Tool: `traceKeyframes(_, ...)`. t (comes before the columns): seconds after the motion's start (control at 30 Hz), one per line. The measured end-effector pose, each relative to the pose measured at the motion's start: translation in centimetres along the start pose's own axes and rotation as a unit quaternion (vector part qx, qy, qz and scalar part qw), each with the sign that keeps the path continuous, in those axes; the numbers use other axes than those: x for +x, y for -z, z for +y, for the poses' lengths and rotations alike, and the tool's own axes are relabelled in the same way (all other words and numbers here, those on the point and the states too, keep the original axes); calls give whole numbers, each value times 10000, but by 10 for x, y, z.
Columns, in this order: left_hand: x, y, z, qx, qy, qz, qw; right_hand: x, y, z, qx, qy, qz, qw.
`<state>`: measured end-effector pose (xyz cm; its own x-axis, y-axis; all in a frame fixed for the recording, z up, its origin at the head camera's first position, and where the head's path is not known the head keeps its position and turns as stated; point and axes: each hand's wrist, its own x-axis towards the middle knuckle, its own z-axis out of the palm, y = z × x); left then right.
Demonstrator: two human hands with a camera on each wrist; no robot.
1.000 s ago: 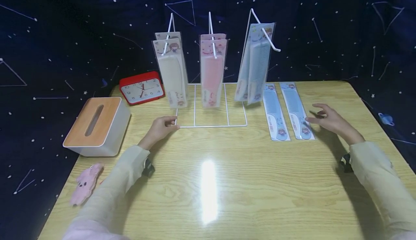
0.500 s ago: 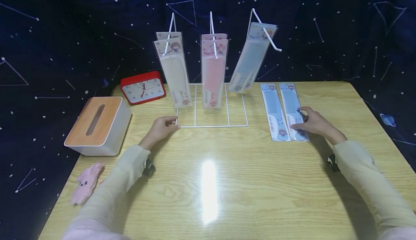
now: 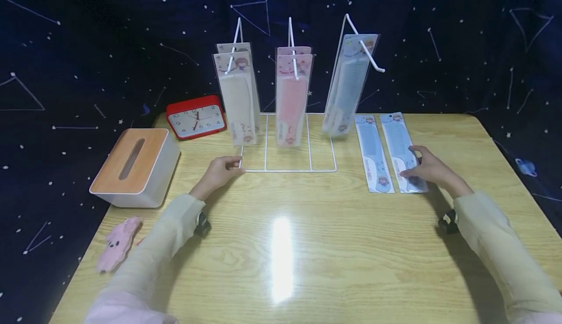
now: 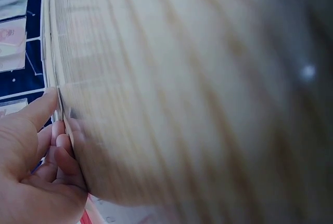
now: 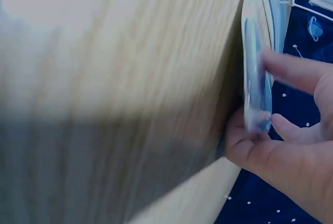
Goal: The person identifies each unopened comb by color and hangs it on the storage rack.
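Note:
My left hand [image 3: 216, 173] holds the front left corner of a white wire display rack [image 3: 287, 171], thumb in front. In the left wrist view the other fingers are curled beside the thumb. My right hand [image 3: 432, 170] grips a packaged blue comb [image 3: 397, 141] across its lower part. The right wrist view shows that package [image 5: 254, 73] edge-on between thumb and fingers. Left of it another packaged blue comb [image 3: 371, 143] lies flat on the table. Packaged blue combs [image 3: 347, 87] hang tilted on the rack's right hook, pink combs [image 3: 291, 97] on the middle one, cream combs [image 3: 234, 99] on the left.
A red alarm clock [image 3: 196, 117] stands left of the rack. Nearer is a white tissue box [image 3: 151, 182] with a wooden lid. A pink plush toy [image 3: 118, 246] lies beside my left forearm. Dark star-patterned cloth [image 3: 417, 31] hangs behind the wooden table [image 3: 333, 246].
My right hand has moved left onto the rightmost packaged comb and taken hold of it; the package shifted left, then back right. The hanging blue combs swung. My left hand stayed at the rack corner.

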<state>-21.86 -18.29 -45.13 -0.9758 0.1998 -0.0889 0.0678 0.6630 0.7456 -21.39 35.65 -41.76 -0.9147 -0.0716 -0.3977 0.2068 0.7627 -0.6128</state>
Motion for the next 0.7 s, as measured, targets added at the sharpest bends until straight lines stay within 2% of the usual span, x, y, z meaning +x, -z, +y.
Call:
traceKeyframes(0.17, 1, -1, 0, 50, -83, 23, 10000, -12, -2, 3, 425, 233, 177, 9987)
traceKeyframes(0.3, 1, -1, 1, 75, -135, 32, 9999, -27, -5, -3, 593, 430, 971, 9926)
traceKeyframes(0.4, 1, -1, 2, 41, -106, 26, 9999, -42, -10, -14, 739, 623, 1735, 9801)
traceKeyframes(0.5, 0, 0, 2, -23, -53, 12, 10000, -61, -14, -28, 945, 816, 2248, 9664)
traceKeyframes(0.63, 0, 0, 0, -24, -68, 31, 10000, -87, -20, -46, 1235, 1312, 2527, 9506)
traceKeyframes(0.7, 0, 0, -2, -4, -119, 53, 9999, -99, -24, -53, 1556, 1688, 2581, 9384)
